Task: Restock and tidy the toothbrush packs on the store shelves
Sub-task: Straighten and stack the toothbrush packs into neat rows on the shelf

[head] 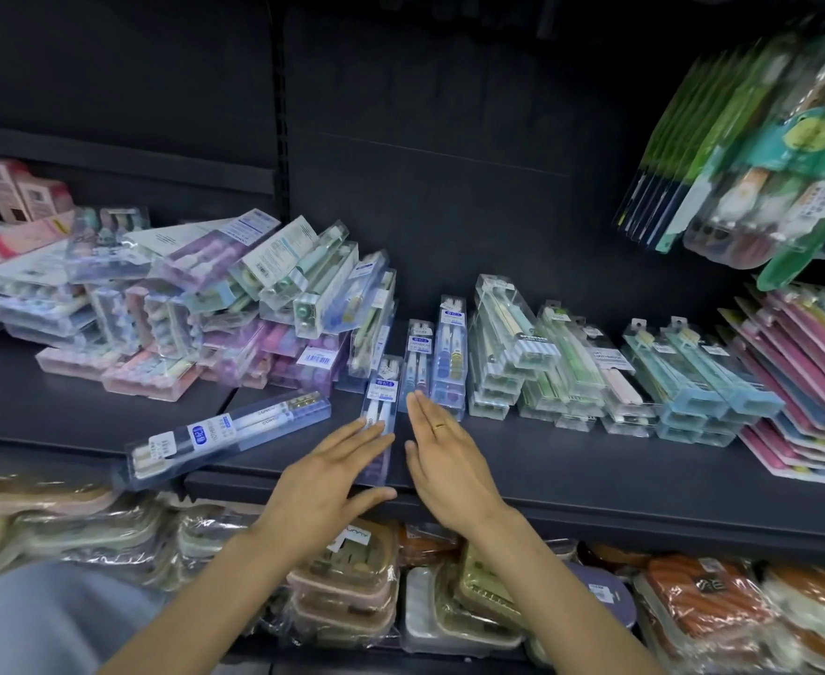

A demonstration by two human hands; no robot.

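Clear plastic is what both hands are dealing with, so expect light, stiff, slick little boxes. Nearest the camera, the left hand [325, 467] is lying flat with straight fingers on the near end of a slim toothbrush pack [378, 416], thumb spread along the shelf [595, 484] edge. Just beside it, the right hand [444, 448] is standing edge-on, fingers straight and together, gripping nothing, its fingertips reaching the next upright pack [417, 365]. The two palms are facing each other with the slim pack's right side between them, as if squaring it into line.

These cases are looking rigid enough to slide by pushing on the long sides, though they could skate on the smooth shelf or topple if nudged high. Pinching across the narrow width near the middle should be the safest hold.

Off to the left, a longer blue-tinted pack [228, 436] is lying crooked, overhanging the shelf lip. Further back, neat rows [546, 362] are standing to the right, and a jumbled heap [196, 304] is sprawling on the left, still waiting to be sorted.
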